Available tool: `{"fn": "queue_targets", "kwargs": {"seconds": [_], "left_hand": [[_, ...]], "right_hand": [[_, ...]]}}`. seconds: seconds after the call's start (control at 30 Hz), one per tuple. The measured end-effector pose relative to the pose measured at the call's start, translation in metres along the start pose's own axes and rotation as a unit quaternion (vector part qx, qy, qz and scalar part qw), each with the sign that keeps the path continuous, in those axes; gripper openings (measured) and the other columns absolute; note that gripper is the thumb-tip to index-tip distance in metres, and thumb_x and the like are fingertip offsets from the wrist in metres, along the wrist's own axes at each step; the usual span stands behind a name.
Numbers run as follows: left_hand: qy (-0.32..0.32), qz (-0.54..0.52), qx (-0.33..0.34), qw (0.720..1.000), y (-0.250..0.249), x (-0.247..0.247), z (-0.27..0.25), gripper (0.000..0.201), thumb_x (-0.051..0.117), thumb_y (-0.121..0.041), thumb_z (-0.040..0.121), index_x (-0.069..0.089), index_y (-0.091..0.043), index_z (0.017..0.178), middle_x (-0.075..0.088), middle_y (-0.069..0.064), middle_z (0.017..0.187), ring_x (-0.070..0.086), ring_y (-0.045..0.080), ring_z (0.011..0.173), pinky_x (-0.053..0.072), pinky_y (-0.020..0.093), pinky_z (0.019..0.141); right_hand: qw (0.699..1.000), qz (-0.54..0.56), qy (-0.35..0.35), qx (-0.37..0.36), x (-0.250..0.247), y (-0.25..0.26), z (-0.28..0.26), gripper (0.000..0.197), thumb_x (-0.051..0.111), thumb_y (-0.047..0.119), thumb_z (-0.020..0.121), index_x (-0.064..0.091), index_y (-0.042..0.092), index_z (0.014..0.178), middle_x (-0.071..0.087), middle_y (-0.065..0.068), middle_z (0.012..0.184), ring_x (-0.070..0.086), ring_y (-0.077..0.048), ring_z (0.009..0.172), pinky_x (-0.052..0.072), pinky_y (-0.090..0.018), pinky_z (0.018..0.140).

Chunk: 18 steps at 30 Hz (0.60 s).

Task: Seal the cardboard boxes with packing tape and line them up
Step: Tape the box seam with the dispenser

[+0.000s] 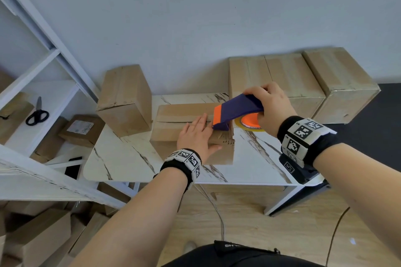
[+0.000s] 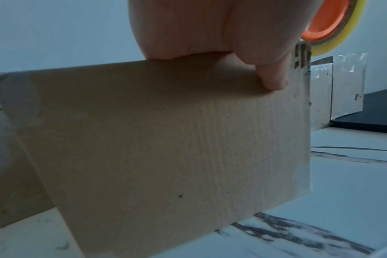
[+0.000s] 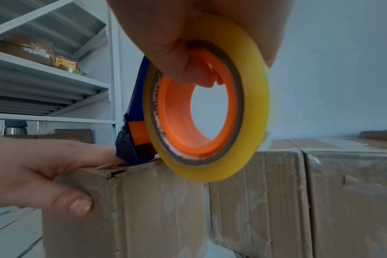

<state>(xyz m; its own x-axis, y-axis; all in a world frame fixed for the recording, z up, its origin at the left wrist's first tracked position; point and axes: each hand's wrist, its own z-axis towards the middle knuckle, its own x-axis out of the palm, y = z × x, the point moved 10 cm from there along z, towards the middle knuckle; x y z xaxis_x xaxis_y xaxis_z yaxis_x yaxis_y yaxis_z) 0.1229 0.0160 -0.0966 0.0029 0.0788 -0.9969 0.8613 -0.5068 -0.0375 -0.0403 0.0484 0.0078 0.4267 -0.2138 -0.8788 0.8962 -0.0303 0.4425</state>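
The left hand lies flat on the box, pinning its flaps, just beside the tape dispenser gripped by the right hand at the seam's end

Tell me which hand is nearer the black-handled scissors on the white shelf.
Left. The left hand lies flat on the cardboard box, closer to the scissors; the right hand grips the blue tape dispenser, farther right.

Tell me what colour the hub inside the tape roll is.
Orange: the hub sits inside the yellowish tape roll, clearest in the right wrist view.
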Motion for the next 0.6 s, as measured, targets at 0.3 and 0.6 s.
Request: {"fn": "queue_targets", "kwargs": {"seconds": [0.3,0.6], "left_hand": [[0.037,0.021,-0.004,0.999,-0.005,0.001,0.001,0.08,0.041,-0.064,0.088,0.013,-0.023,0.151,-0.007,-0.002,0.159,-0.003,0.018,0.147,0.004,0.046,0.118],[0.036,-0.01,-0.147,0.988,-0.024,0.004,-0.002,0.112,0.03,-0.089,0.068,0.015,-0.014,0.15,-0.004,0.007,0.159,-0.008,0.021,0.146,-0.001,0.046,0.117]], "right_hand": [[0.997,0.066,0.002,0.034,-0.001,-0.007,0.0,0.061,0.051,-0.006,0.077,0.047,0.022,0.131,0.041,-0.012,0.121,0.047,-0.031,0.107,0.046,-0.041,0.094],[0.995,0.086,-0.01,0.042,-0.005,-0.006,0.006,0.061,0.052,-0.005,0.077,0.048,0.024,0.13,0.044,-0.01,0.121,0.048,-0.029,0.108,0.046,-0.038,0.092]]}}
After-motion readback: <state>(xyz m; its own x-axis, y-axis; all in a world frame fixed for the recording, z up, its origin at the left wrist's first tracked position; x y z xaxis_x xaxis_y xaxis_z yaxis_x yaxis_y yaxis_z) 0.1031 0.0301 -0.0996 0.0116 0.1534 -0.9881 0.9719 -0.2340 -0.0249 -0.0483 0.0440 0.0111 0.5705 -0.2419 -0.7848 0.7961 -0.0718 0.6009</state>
